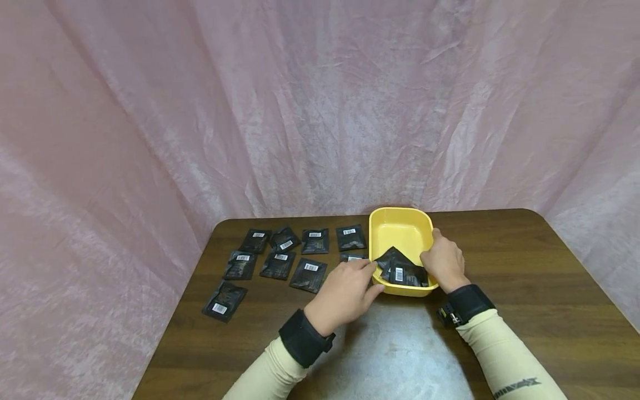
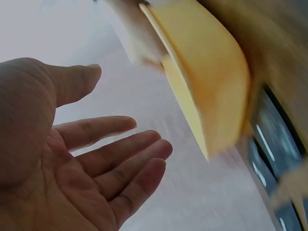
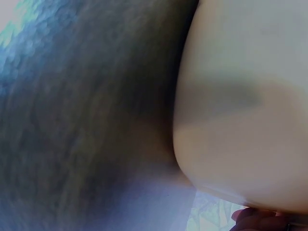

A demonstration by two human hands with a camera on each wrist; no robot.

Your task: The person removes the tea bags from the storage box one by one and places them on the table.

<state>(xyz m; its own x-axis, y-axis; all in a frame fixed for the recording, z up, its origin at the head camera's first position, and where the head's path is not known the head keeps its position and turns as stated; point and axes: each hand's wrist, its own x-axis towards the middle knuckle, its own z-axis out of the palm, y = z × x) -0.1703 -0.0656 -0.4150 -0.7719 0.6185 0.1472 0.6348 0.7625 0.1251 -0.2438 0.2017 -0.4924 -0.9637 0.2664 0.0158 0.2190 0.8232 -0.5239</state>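
A yellow plastic basin (image 1: 400, 215) stands at the back of the table, with several small black sachets (image 1: 407, 274) lying overlapped at its near end. My right hand (image 1: 445, 261) grips the basin's right rim, the thumb on the inner side. By the near left corner of the basin is my left hand (image 1: 346, 293). In the left wrist view that hand (image 2: 101, 149) has its fingers spread and loosely bent, nothing between them, a little apart from the basin (image 2: 207, 72). The right wrist view is blurred; only some fingertips (image 3: 260, 219) show at its bottom edge.
Several more black sachets with white barcode labels, such as the nearest sachet (image 1: 225, 301), lie in loose rows left of the basin. One sachet (image 1: 353, 257) is partly hidden behind my left hand. A pink curtain (image 1: 320, 111) hangs behind the brown wooden table (image 1: 525, 266).
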